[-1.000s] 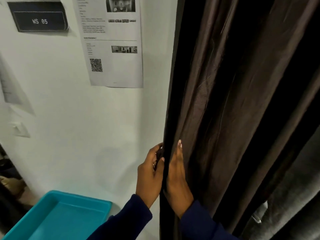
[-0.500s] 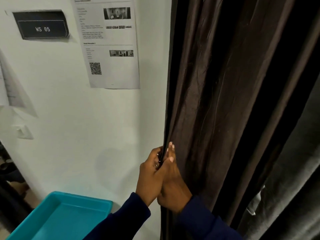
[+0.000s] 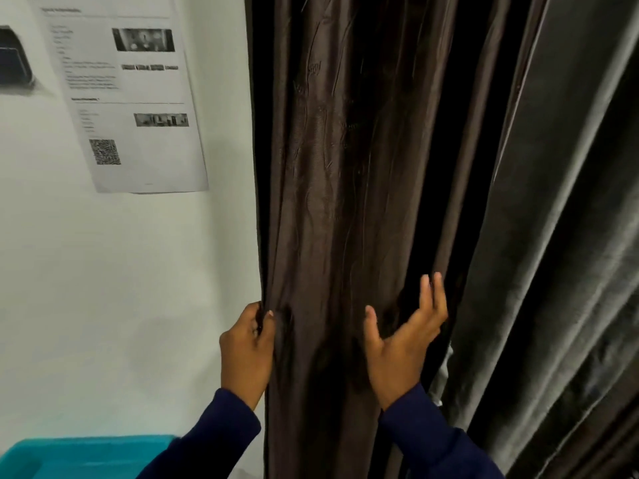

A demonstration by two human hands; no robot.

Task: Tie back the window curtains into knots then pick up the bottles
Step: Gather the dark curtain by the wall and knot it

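A dark brown curtain (image 3: 332, 188) hangs in long folds right of a white wall. My left hand (image 3: 246, 350) pinches the curtain's left edge at about waist height. My right hand (image 3: 403, 344) is open in front of the folds farther right, palm turned left, its fingers spread and reaching around the right side of the brown panel. A second, grey curtain (image 3: 567, 236) hangs to the right. No bottles are in view.
A printed sheet with a QR code (image 3: 128, 98) is stuck on the white wall (image 3: 103, 288). A dark sign (image 3: 14, 63) sits at the left edge. A teal tray (image 3: 69, 454) lies at the bottom left, below my left sleeve.
My right hand has left the curtain's left edge and swung right across the folds, opening wide. The left hand keeps its hold on the edge. The view has shifted right.
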